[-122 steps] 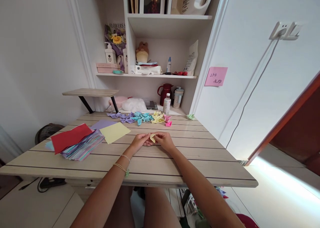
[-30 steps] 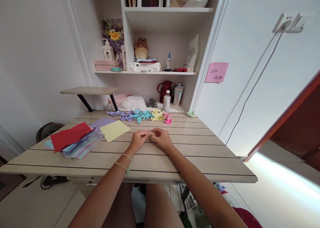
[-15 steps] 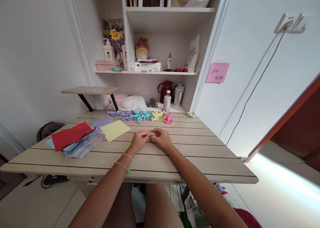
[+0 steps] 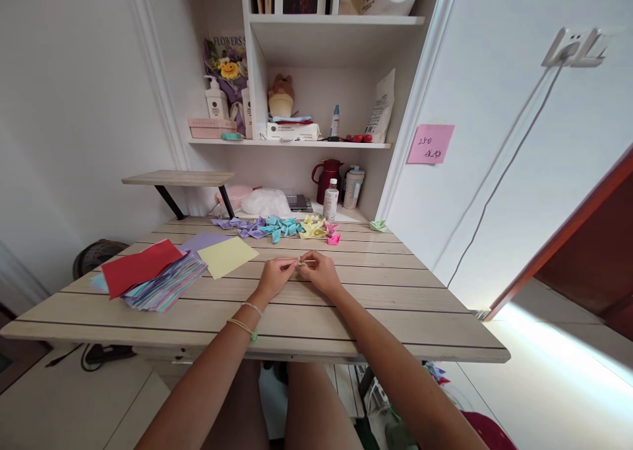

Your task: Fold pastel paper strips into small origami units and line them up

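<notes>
My left hand (image 4: 277, 277) and my right hand (image 4: 320, 272) meet over the middle of the desk, fingertips pinched together. Between them is a small piece of folded yellow paper (image 4: 301, 262), mostly hidden by the fingers. Just beyond the hands lies a row of folded paper pieces: purple ones (image 4: 250, 227), blue ones (image 4: 281, 227), yellow ones (image 4: 312, 226) and pink ones (image 4: 333, 234). A light green folded piece (image 4: 378, 226) sits apart at the right. Left of my hands is a flat yellow sheet (image 4: 228, 257), beside a stack of coloured paper (image 4: 165, 285) topped by a red sheet (image 4: 141, 267).
A clear bottle (image 4: 331, 199) stands at the desk's back edge, near a dark red jug (image 4: 326, 178) and a pale tumbler (image 4: 353, 188). A small raised shelf (image 4: 178, 178) stands at the back left of the wooden desk (image 4: 395, 305).
The right fingers have shifted slightly at the pinch, and a little more of the yellow paper shows between the hands. Everything else stays where it was.
</notes>
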`<action>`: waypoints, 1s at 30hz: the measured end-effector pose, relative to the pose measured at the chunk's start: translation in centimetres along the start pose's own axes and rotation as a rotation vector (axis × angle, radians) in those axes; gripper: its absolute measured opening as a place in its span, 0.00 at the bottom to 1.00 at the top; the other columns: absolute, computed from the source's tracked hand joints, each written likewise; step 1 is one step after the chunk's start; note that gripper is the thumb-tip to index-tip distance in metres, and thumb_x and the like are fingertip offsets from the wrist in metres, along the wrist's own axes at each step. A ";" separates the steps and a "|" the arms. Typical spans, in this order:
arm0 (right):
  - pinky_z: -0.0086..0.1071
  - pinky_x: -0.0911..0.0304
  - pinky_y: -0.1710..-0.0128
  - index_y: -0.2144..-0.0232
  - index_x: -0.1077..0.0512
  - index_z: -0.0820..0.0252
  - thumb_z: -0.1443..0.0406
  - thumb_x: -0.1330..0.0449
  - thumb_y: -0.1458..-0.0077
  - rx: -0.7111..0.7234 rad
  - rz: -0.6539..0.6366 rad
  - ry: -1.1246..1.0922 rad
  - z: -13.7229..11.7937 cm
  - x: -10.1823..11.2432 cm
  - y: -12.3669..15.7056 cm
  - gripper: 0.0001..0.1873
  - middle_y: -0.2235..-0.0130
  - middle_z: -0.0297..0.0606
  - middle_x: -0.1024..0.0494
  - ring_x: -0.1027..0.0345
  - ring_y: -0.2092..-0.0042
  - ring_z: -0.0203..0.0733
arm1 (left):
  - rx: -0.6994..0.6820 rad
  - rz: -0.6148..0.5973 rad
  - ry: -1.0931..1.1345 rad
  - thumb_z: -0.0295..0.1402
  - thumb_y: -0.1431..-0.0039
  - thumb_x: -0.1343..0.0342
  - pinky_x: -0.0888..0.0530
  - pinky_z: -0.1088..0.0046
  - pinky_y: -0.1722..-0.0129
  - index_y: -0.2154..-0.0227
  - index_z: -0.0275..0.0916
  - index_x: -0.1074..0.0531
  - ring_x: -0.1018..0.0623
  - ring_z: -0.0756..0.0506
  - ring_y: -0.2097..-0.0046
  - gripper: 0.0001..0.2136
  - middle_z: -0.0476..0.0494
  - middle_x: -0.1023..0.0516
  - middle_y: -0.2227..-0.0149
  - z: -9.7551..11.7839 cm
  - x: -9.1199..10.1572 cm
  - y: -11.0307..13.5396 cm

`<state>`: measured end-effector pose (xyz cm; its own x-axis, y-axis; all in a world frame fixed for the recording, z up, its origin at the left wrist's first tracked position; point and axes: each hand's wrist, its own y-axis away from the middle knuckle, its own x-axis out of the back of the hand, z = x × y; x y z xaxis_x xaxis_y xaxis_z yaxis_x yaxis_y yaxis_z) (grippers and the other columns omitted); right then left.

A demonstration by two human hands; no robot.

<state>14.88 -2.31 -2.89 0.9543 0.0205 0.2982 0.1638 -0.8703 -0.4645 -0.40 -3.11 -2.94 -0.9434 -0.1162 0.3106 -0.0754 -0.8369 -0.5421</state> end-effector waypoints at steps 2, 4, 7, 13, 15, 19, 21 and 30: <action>0.29 0.33 0.69 0.72 0.31 0.61 0.66 0.45 0.59 -0.005 -0.006 -0.008 -0.1 0.1 0.0 0.08 0.69 0.36 0.24 0.28 0.68 0.38 | 0.002 0.002 -0.007 0.35 0.52 0.43 0.29 0.63 0.56 0.71 0.39 0.22 0.23 0.42 0.61 0.08 0.42 0.21 0.66 0.0 0.0 0.0; 0.28 0.33 0.69 0.72 0.31 0.61 0.66 0.45 0.59 -0.010 -0.010 -0.022 -0.3 0.2 0.0 0.08 0.68 0.36 0.24 0.28 0.68 0.38 | 0.017 0.010 0.000 0.35 0.52 0.43 0.29 0.63 0.57 0.70 0.39 0.22 0.23 0.42 0.61 0.09 0.41 0.21 0.66 0.0 0.0 0.0; 0.28 0.33 0.70 0.72 0.31 0.61 0.67 0.45 0.59 -0.009 -0.014 -0.043 -0.5 0.3 0.1 0.08 0.68 0.36 0.24 0.28 0.68 0.38 | 0.057 0.022 0.020 0.35 0.53 0.43 0.28 0.64 0.58 0.70 0.38 0.22 0.23 0.42 0.62 0.09 0.41 0.21 0.66 -0.1 0.1 0.1; 0.27 0.35 0.74 0.71 0.30 0.62 0.67 0.47 0.58 -0.023 -0.026 -0.082 -0.4 0.6 0.0 0.09 0.68 0.37 0.23 0.29 0.70 0.38 | 0.128 0.014 0.067 0.37 0.52 0.44 0.27 0.66 0.63 0.68 0.35 0.22 0.22 0.42 0.66 0.12 0.41 0.20 0.67 -0.7 0.0 -0.1; 0.26 0.36 0.75 0.71 0.30 0.62 0.67 0.47 0.59 -0.030 -0.031 -0.093 -0.2 0.7 0.0 0.10 0.67 0.37 0.23 0.29 0.70 0.37 | 0.143 0.008 0.064 0.38 0.52 0.44 0.27 0.68 0.65 0.68 0.35 0.22 0.22 0.43 0.67 0.13 0.41 0.20 0.68 -0.9 0.1 -0.2; 0.26 0.37 0.75 0.70 0.29 0.62 0.67 0.47 0.59 -0.033 -0.038 -0.111 0.3 0.8 -0.1 0.11 0.66 0.38 0.23 0.30 0.70 0.37 | 0.150 -0.004 0.050 0.39 0.52 0.44 0.27 0.69 0.67 0.68 0.34 0.22 0.23 0.44 0.68 0.14 0.41 0.20 0.68 -0.9 0.2 -0.2; 0.26 0.37 0.75 0.70 0.29 0.62 0.67 0.47 0.58 -0.039 -0.043 -0.111 0.5 0.8 -0.1 0.11 0.66 0.37 0.23 0.30 0.71 0.36 | 0.135 0.001 0.038 0.39 0.52 0.44 0.27 0.69 0.66 0.69 0.35 0.22 0.23 0.43 0.67 0.13 0.42 0.20 0.69 -0.7 0.2 -0.2; 0.28 0.35 0.71 0.72 0.29 0.62 0.63 0.43 0.57 -0.036 -0.088 -0.083 0.6 0.7 0.0 0.09 0.69 0.37 0.23 0.29 0.69 0.38 | 0.038 -0.021 -0.024 0.37 0.54 0.42 0.27 0.67 0.63 0.71 0.37 0.22 0.22 0.43 0.64 0.10 0.41 0.20 0.68 -0.6 0.0 0.0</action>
<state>15.73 -1.99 -3.18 0.9542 0.1367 0.2661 0.2401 -0.8805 -0.4086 -0.62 -2.83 -3.38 -0.9339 -0.1108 0.3401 -0.0821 -0.8590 -0.5054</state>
